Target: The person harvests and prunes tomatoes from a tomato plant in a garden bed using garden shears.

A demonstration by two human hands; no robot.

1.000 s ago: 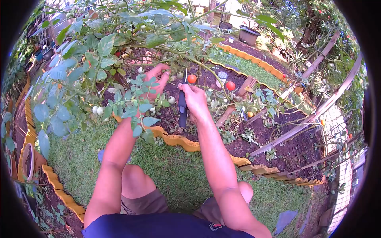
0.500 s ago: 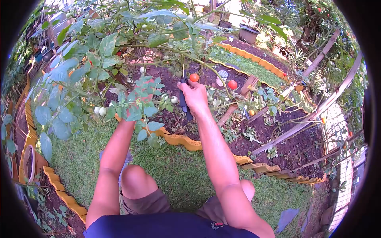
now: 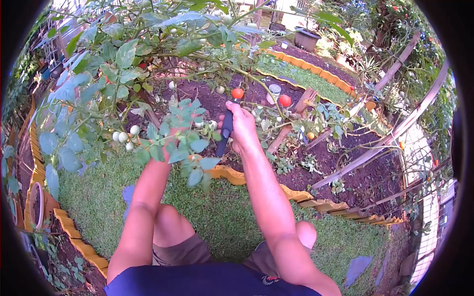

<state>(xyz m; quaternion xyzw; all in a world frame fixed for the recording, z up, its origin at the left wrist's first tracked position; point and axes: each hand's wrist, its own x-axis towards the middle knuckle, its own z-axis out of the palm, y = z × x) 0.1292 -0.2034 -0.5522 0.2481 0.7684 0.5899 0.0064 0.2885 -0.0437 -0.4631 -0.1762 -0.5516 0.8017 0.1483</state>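
Note:
My right hand (image 3: 243,127) grips a dark-handled cutting tool (image 3: 225,132), whose tip points up toward a red cherry tomato (image 3: 238,93) hanging just above my knuckles. A second red tomato (image 3: 285,100) hangs further right on the same plant. My left hand (image 3: 165,148) is almost wholly hidden behind a leafy sprig (image 3: 185,140); only the forearm below it shows clearly. A cluster of pale unripe tomatoes (image 3: 123,136) hangs to the left of that arm.
The tomato plant's branches and leaves (image 3: 128,54) spread across the upper left. An orange scalloped border (image 3: 232,176) separates dark soil (image 3: 345,167) from grass (image 3: 212,212). Wooden stakes (image 3: 395,140) lean at the right. My knees are bent over the grass.
My left hand has dropped from the stem near the tomatoes down behind the leaves. My right hand has lowered slightly, and the tool now tilts left.

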